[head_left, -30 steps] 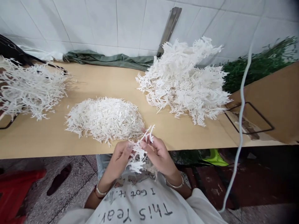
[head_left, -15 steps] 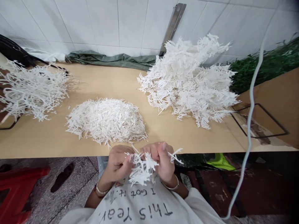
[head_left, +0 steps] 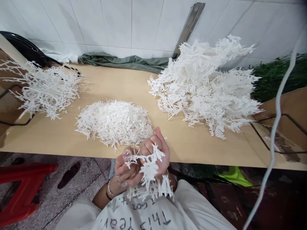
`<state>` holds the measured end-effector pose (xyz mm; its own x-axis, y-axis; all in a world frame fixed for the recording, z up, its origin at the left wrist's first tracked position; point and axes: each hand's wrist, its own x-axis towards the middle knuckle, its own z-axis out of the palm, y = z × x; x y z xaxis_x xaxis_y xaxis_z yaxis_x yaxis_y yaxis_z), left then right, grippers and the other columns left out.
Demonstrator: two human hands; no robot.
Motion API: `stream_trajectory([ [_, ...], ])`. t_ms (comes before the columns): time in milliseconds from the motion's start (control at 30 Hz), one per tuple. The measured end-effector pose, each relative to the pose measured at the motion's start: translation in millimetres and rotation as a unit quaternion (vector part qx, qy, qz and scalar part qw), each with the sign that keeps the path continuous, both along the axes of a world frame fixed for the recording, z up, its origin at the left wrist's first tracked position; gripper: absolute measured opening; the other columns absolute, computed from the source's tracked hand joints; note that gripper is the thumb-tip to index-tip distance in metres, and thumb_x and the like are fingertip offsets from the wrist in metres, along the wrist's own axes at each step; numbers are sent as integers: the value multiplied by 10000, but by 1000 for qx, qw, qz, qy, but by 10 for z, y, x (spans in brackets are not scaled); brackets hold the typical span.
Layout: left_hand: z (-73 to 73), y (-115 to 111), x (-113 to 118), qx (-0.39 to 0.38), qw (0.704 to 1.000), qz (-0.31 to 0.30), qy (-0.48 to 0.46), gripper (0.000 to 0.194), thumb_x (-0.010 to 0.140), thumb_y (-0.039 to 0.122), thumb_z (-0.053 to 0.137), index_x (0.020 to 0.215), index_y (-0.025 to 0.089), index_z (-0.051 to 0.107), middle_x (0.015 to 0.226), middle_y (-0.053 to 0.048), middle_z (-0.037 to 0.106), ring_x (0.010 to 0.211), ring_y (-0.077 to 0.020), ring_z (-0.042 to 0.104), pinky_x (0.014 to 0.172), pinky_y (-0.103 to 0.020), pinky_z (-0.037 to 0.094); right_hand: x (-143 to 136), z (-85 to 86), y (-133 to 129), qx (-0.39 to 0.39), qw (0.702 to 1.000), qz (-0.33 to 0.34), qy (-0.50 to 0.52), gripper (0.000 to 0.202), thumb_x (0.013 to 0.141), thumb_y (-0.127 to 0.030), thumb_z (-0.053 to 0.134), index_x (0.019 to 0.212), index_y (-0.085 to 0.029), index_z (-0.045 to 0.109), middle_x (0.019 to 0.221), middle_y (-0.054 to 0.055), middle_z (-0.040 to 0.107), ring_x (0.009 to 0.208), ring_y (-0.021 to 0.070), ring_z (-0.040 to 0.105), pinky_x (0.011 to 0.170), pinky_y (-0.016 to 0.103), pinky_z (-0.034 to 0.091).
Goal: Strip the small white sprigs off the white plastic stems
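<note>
In front of my body, at the table's near edge, my left hand [head_left: 127,167] and my right hand [head_left: 157,153] are close together with curled fingers. Between them are white branching plastic sprigs [head_left: 150,171]. My left thumb and fingers pinch one thin end, while my right fingers wrap round the rest, whose forked tips hang down over my shirt. Just beyond my hands lies a low heap of short white plastic pieces [head_left: 115,123]. Farther right rises a larger pile of white frilly sprigs [head_left: 203,86].
Left on the brown table [head_left: 182,143] lies a tangle of thin white stems [head_left: 51,91]. A white cable [head_left: 275,118] hangs down at right, before green plastic foliage [head_left: 278,76]. Green cloth [head_left: 124,62] runs along the wall. A red stool [head_left: 24,188] stands on the floor.
My right hand has turned and risen towards the short-piece heap, and my left has shifted slightly right. More of the sprigs hang below my hands. The view has swung a little left.
</note>
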<state>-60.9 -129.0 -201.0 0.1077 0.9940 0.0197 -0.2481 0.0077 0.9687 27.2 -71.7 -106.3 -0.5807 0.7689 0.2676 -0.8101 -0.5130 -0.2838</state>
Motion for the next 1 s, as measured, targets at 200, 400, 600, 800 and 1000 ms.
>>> stream_trajectory([
  [200,180,94,-127,118,980,88,-131,680,692,848,431,419,227,385,233,79,92,223,-73,125,257,-263,282,-72,-104,-9,-12,991,43,130,575,987,-477,258,502,-192,138,322,-121,63,234,11,5,247,98,190],
  [400,767,272,-343,262,949,172,-23,568,939,385,462,416,172,399,296,55,309,268,-55,320,363,-198,344,14,7,72,8,989,-67,-133,665,852,-529,555,456,-186,144,343,-89,167,286,40,170,267,143,216],
  [600,864,496,-590,139,820,325,450,212,874,343,598,732,190,638,694,0,598,587,-101,522,564,-246,374,108,-61,129,11,893,-273,-358,605,768,-592,626,479,-196,271,445,-73,212,379,61,260,365,213,258],
  [800,793,681,-678,146,787,343,492,307,818,344,668,1102,230,635,1020,-63,624,878,-192,579,770,-318,464,112,-188,145,75,838,-307,-444,554,875,-568,498,510,-199,304,475,-57,239,430,77,221,417,252,192],
  [1000,831,622,-543,196,836,320,400,298,990,313,364,1052,212,637,1075,-64,636,1024,-177,560,869,-321,437,133,-124,144,132,828,-304,-452,559,896,-566,466,507,-209,283,484,-54,201,447,95,171,433,282,158],
])
